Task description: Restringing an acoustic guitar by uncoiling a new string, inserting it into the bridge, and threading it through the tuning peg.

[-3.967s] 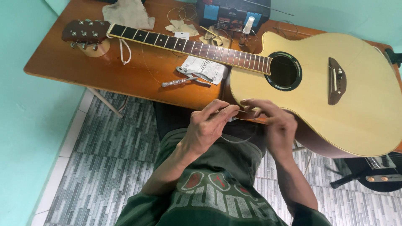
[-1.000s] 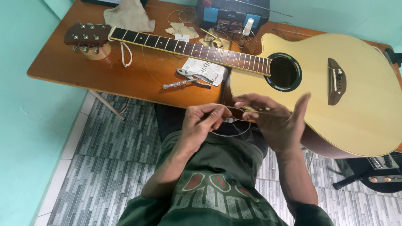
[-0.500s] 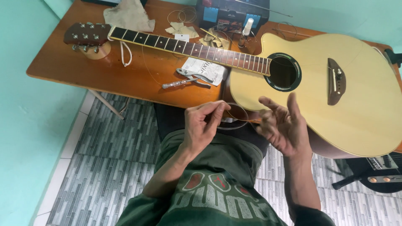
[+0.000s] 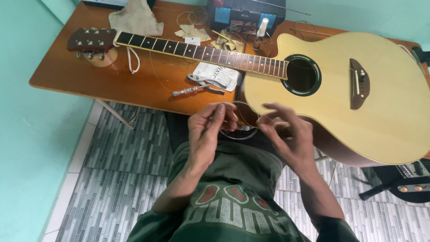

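Observation:
A pale acoustic guitar (image 4: 340,98) lies flat on the brown wooden table (image 4: 134,85), its neck (image 4: 201,54) running left to a dark headstock (image 4: 92,41). Just below the table's near edge, over my lap, both hands work a thin coiled guitar string (image 4: 239,127). My left hand (image 4: 208,127) pinches the coil at its left side. My right hand (image 4: 284,132), blurred by motion, has its fingers on the coil's right side, close to the guitar's lower edge.
Pliers (image 4: 199,85) and a white paper packet (image 4: 217,74) lie on the table below the neck. A beige cloth (image 4: 136,20), loose string coils (image 4: 190,17) and a dark box (image 4: 244,13) sit at the back. A dark guitar (image 4: 403,181) rests on the tiled floor at right.
The hands drew apart slightly around the string coil, then the right hand's spread fingers came back onto it. The guitar and table items have not moved.

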